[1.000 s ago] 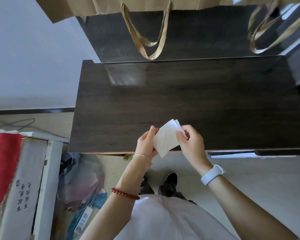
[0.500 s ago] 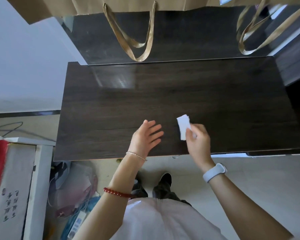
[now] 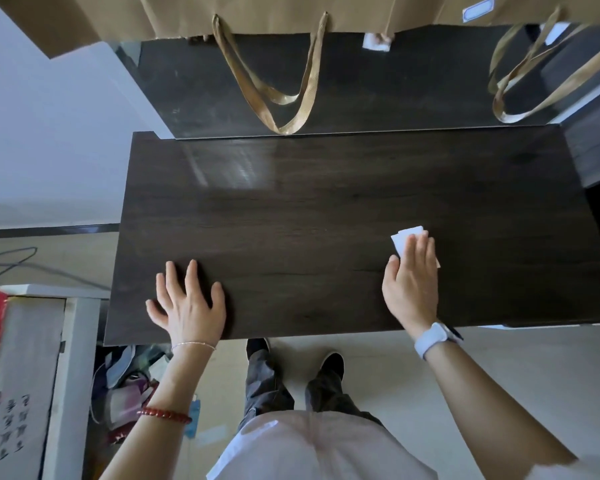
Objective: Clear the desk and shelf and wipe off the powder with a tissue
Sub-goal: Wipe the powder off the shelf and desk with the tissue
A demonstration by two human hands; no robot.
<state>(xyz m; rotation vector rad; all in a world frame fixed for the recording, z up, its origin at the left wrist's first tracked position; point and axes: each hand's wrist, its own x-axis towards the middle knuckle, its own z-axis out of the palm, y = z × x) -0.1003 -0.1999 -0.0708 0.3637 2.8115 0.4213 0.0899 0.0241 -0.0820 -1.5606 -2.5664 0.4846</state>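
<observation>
Tissue (image 3: 406, 237), right of frame centre, looks light and limp; my right hand (image 3: 411, 277) presses it flat-fingered onto the desk (image 3: 291, 220), left hand (image 3: 187, 303) splayed, bracing.

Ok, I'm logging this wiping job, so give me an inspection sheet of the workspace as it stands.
Surface: dark wood desk, glossy; no powder discernible.
Job's things: folded white tissue flat on the desk.
Clutter: paper bags on the shelf, handles hanging down.
Grips: right hand presses the tissue with straight fingers; left hand flat on the desk edge.
Cables: grey cable on the floor, left.
Surroundings: white cabinet, bin of rubbish under the desk.
</observation>
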